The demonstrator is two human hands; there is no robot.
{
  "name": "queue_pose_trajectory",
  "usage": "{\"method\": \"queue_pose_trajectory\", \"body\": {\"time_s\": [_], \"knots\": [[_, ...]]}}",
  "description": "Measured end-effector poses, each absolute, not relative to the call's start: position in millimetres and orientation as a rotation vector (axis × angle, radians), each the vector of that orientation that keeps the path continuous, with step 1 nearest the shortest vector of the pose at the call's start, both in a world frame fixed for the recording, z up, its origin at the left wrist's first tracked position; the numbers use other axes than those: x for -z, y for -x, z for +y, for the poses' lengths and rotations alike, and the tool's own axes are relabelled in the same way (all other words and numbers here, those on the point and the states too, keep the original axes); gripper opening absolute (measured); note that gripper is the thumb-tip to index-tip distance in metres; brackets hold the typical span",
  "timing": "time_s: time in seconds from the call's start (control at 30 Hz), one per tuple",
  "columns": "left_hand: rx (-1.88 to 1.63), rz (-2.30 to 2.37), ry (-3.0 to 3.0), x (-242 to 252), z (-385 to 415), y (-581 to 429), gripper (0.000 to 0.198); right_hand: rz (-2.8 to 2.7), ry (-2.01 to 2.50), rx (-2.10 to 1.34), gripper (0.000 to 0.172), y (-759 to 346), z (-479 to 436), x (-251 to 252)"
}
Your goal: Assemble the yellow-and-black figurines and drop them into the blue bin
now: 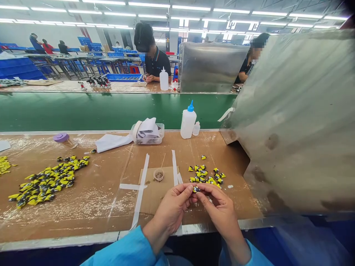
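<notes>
Between the fingertips of both my hands is a small yellow, black and white figure part (196, 189), partly covered by the fingers. My left hand (174, 205) pinches it from the left, thumb on top. From the right, the thumb and forefinger of my right hand (219, 207) close on it too. Just beyond the hands lies a small group of similar yellow-and-black pieces (201, 173). A cardboard square (151, 195) to the left carries a small round dish (159, 175) with a thin stick in it.
A large pile of yellow-and-black pieces (52, 181) lies at left. Behind stand a white bottle (188, 123) with blue cap, a clear box (155, 138) with paper and a purple-lidded jar (61, 137). A metal hood (299, 122) blocks the right. Beyond the green belt (111, 111), co-workers sit.
</notes>
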State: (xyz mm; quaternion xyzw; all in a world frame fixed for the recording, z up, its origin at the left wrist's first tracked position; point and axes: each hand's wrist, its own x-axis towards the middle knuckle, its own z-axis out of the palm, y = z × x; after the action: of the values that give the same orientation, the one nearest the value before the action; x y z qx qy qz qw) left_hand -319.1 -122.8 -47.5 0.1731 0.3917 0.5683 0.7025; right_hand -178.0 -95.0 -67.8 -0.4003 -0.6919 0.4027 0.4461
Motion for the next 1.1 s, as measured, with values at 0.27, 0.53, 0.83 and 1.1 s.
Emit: {"method": "queue_pose_trajectory", "body": {"time_s": [0.27,0.53,0.83,1.1], "knots": [[-1.276,0.868,-0.357,49,-125,319,0.026,-1.69,1.033,-0.787,0.008,179,-101,78],[-1.26,0.784,-0.348,54,-127,318,0.026,-1.861,0.947,-0.555,0.015,178,-108,73],[-1.208,0.812,-0.272,52,-126,316,0.025,-1.865,0.969,-0.548,0.016,178,-112,71],[-1.187,0.791,-0.26,53,-128,317,0.021,-1.814,1.008,-0.559,0.012,178,-111,71]]}}
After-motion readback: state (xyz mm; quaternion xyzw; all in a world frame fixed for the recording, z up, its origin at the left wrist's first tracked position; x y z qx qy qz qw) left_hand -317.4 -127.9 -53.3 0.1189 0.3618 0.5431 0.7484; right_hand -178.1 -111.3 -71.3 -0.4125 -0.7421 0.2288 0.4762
